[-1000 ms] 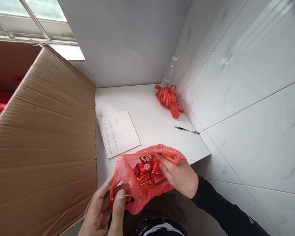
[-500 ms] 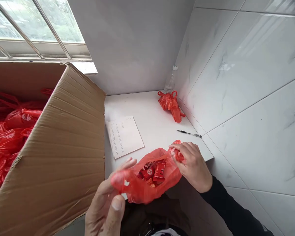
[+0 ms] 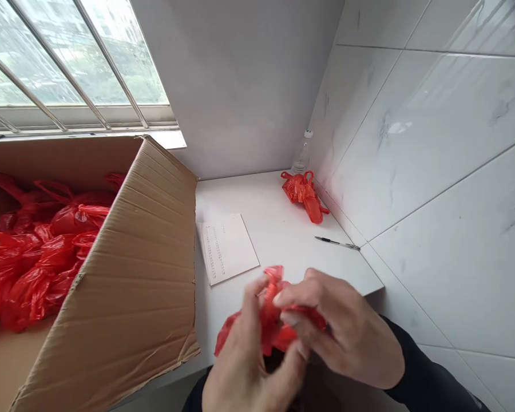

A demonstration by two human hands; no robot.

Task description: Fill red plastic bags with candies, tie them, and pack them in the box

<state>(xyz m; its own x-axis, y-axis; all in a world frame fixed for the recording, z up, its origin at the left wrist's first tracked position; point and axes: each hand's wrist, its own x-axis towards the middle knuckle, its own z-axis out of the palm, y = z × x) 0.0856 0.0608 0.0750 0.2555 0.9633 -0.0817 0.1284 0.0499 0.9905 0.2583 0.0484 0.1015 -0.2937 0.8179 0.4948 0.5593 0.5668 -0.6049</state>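
A small red plastic bag (image 3: pixel 271 320) of red wrapped sweets hangs just in front of the white table's front edge. My left hand (image 3: pixel 244 357) and my right hand (image 3: pixel 347 332) are both closed on its top, with the two handles gathered together between the fingers. The sweets inside are now hidden by my hands and the bunched plastic. Both hands are slightly blurred.
A large open cardboard box (image 3: pixel 124 274) on the left holds several tied red bags (image 3: pixel 34 252). On the white table (image 3: pixel 266 200) lie a printed sheet (image 3: pixel 227 247), a pen (image 3: pixel 337 243), another red bag (image 3: pixel 304 191) and a clear bottle (image 3: pixel 302 154) in the corner. Tiled wall on the right.
My hands have come together, pulling the bag's two handles to the middle and closing its open mouth. The view has swung left, showing more of the box's inside.
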